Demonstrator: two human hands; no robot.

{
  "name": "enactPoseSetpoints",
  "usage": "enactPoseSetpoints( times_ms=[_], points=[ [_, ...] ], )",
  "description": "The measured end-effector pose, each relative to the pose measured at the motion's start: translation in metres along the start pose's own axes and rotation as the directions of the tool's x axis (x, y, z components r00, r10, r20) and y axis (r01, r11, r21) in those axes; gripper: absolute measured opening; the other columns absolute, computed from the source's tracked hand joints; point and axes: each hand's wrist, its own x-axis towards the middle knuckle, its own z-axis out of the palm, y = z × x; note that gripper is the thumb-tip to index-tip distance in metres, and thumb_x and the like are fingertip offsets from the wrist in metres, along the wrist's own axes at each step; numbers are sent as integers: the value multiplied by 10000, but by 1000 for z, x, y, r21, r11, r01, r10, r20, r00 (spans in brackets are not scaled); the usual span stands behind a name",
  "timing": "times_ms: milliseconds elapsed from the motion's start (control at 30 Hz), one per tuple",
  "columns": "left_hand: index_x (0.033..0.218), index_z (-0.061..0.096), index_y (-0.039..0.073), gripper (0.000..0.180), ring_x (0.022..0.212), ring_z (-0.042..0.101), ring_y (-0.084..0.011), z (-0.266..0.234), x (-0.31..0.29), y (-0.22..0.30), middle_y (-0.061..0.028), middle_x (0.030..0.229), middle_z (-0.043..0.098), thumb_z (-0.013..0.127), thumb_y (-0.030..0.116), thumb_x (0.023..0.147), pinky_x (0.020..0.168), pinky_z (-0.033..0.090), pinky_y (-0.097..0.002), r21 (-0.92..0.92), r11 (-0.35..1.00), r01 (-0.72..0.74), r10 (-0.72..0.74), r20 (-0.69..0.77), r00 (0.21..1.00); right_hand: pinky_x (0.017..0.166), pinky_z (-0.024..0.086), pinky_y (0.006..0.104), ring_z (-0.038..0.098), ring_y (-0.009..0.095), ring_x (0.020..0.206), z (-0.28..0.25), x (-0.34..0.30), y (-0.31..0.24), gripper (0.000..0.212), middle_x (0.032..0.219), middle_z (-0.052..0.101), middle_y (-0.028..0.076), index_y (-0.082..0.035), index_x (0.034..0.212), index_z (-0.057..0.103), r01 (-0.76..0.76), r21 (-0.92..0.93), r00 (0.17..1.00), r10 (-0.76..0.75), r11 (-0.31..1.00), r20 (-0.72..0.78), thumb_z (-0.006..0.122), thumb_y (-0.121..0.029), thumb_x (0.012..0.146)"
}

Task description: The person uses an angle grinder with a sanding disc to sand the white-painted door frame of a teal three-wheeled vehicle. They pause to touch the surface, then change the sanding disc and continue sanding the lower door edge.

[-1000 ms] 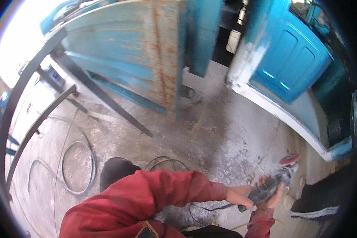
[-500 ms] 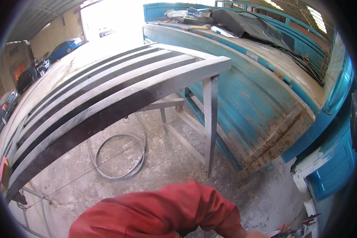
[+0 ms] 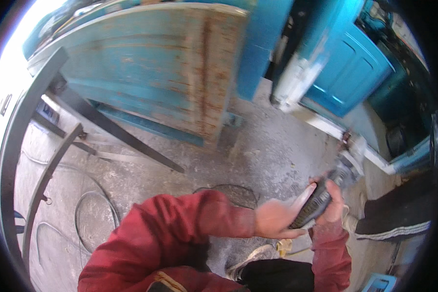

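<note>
Both my hands are on a dark angle grinder [image 3: 319, 200], held out at the right with its grey head [image 3: 348, 168] pointing away from me. My right hand [image 3: 333, 204] wraps round the middle of its body. Against the rear of the body is my left hand [image 3: 276, 218], its thumb along the side and its fingers underneath; it is slightly blurred. The grinder's head is near a pale door sill [image 3: 326, 124] below a bright blue panel [image 3: 343, 70]. Whether the disc touches anything is too blurred to tell.
A rusty turquoise truck-bed side [image 3: 151, 73] stands ahead, with a grey metal frame [image 3: 117, 129] at left. Hoses [image 3: 78, 209] lie coiled on the concrete. At right is another person's dark trouser leg [image 3: 399, 209]. A small yellow piece [image 3: 283, 247] lies near my shoe [image 3: 250, 258].
My view has swung right and down, toward the blue panel. Both hands and the grinder, earlier mostly cut off at the lower right edge, now show fully.
</note>
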Motion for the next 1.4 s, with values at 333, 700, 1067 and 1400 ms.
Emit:
enactPoseSetpoints(
  times_ms=[333, 700, 1067, 1400],
  points=[
    [1527, 239, 440, 674, 596, 618, -303, -13, -23, 0, -177, 926, 519, 575, 434, 942, 485, 524, -379, 552, 805, -219, -3, 373, 928, 661, 539, 357, 652, 246, 699, 5, 31, 37, 297, 819, 645, 127, 6, 1086, 558, -310, -45, 941, 313, 950, 128, 660, -65, 815],
    [1449, 414, 390, 629, 840, 663, -331, 6, -28, 33, -181, 1173, 521, 590, 140, 899, 665, 556, -366, 508, 833, 218, -334, 148, 931, 670, 560, 372, 657, 244, 713, 3, 52, 48, 355, 834, 636, 134, 17, 1102, 546, -344, -40, 863, 333, 938, 379, 682, -131, 809],
    [1468, 346, 459, 698, 800, 630, -351, 14, -36, 14, -193, 1073, 489, 572, 131, 895, 647, 541, -387, 486, 839, 246, -319, 72, 945, 668, 551, 345, 660, 229, 696, 11, 57, 52, 325, 817, 646, 122, 24, 1053, 566, -252, -130, 885, 282, 959, 370, 707, -104, 790],
    [1462, 315, 124, 724, 1099, 561, -426, -4, -43, 2, -268, 1265, 476, 675, 226, 843, 946, 471, -472, -62, 975, 214, -223, -200, 954, 685, 534, 317, 658, 185, 729, 33, 56, 52, 234, 828, 657, 82, 11, 990, 618, -68, -391, 950, 180, 918, 257, 704, -95, 799]
  ],
)
